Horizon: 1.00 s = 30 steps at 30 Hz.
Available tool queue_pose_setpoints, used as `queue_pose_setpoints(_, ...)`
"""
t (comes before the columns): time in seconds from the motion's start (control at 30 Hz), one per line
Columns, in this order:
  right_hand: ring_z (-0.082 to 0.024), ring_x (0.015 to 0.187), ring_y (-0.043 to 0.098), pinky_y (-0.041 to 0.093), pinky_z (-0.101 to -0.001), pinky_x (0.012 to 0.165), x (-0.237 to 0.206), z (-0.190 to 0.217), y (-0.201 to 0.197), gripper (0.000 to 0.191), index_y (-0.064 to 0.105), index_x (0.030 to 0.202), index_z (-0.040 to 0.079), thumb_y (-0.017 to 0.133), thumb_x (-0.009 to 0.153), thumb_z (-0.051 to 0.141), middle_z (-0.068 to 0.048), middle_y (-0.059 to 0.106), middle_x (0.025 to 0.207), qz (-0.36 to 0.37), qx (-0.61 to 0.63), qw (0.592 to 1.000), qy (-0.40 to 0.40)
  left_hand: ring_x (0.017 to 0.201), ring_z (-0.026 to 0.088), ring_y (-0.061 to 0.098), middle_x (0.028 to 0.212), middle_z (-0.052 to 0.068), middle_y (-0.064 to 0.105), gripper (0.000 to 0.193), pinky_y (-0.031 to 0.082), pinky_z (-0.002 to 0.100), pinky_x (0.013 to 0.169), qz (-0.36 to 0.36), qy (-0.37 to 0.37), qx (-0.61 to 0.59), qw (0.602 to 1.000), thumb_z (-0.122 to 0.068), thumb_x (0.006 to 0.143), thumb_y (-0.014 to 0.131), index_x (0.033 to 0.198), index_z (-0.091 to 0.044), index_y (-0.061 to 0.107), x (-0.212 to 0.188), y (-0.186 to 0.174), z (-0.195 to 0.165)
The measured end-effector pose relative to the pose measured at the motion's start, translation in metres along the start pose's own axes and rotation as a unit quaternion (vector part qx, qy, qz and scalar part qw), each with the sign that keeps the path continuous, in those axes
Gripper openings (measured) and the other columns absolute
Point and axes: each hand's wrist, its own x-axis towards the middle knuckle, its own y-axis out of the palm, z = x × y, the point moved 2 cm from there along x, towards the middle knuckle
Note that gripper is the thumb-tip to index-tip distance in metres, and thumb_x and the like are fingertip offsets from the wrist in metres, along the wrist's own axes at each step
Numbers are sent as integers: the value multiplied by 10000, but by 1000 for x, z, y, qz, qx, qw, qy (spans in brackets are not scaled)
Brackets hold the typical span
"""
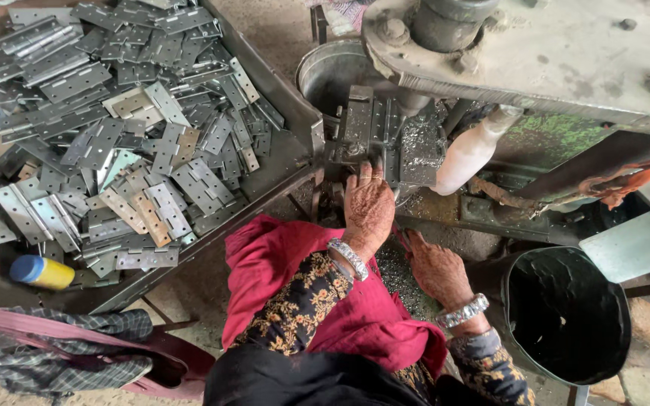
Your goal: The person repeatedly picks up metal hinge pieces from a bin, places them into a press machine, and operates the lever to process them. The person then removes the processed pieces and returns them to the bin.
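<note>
Steel hinge [371, 128] on press bed, long axis away from person – left hand [368, 207] fingertips touching, grip released; right hand [436, 267] grip unclear

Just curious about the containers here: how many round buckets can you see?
2: a grey metal bucket behind the machine's work plate, and a black bucket at lower right beside the right hand. Others may be hidden.

A grey metal hinge [371, 124] with small round screw holes is laid open and flat on the bed of the machine, just right of the tray's corner; its lower end is touched by the fingertips of the left hand [368, 207]; bright metal shavings are scattered beside it; its surface is dull and unpainted; its far edge is tucked under the machine's head.
</note>
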Motion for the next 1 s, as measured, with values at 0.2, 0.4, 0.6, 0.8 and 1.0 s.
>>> queue_pose_setpoints(0.2, -426, 851, 708, 547, -551, 732, 4, -24, 41, 485, 507, 1349, 156, 631, 909, 316, -206, 738, 901, -11, 71, 997, 13, 1363, 327, 457, 1478, 105, 544, 507, 386, 466, 1030, 1, -9, 27, 1000, -410, 893, 622, 1132, 22, 735, 33, 6, 12)
queue_pose_setpoints(0.4, -432, 925, 696, 539, -548, 766, -20, -17, 86, 411, 609, 1171, 133, 667, 912, 446, -212, 742, 966, -18, 148, 982, 120, 1391, 318, 455, 1501, 134, 554, 304, 362, 437, 1042, 69, -11, 81, 994, -251, 944, 599, 1108, -47, 756, 28, 10, 11)
queue_pose_setpoints(0.6, -472, 890, 674, 523, -577, 706, 1, -33, 62, 461, 576, 1225, 118, 659, 863, 391, -218, 709, 1025, -48, 150, 986, 49, 1412, 331, 442, 1468, 92, 563, 361, 355, 476, 1055, -17, -5, 36, 999, -236, 919, 588, 1169, -23, 738, 35, 19, 12)
queue_pose_setpoints(0.8, -458, 951, 679, 527, -553, 770, -13, -25, 86, 474, 600, 1242, 125, 696, 889, 426, -236, 732, 1004, -35, 178, 976, 118, 1423, 345, 420, 1538, 110, 522, 429, 365, 477, 1027, -32, -24, 20, 999, -251, 969, 560, 1288, 13, 674, 38, 28, 11)
queue_pose_setpoints(1.0, -474, 925, 675, 536, -559, 721, 2, -41, 74, 573, 559, 1260, 74, 715, 819, 404, -254, 713, 998, -42, 192, 979, 62, 1466, 339, 381, 1552, 79, 492, 362, 352, 474, 1055, 88, -7, 81, 993, -206, 931, 536, 1217, -52, 697, 48, 29, 14)
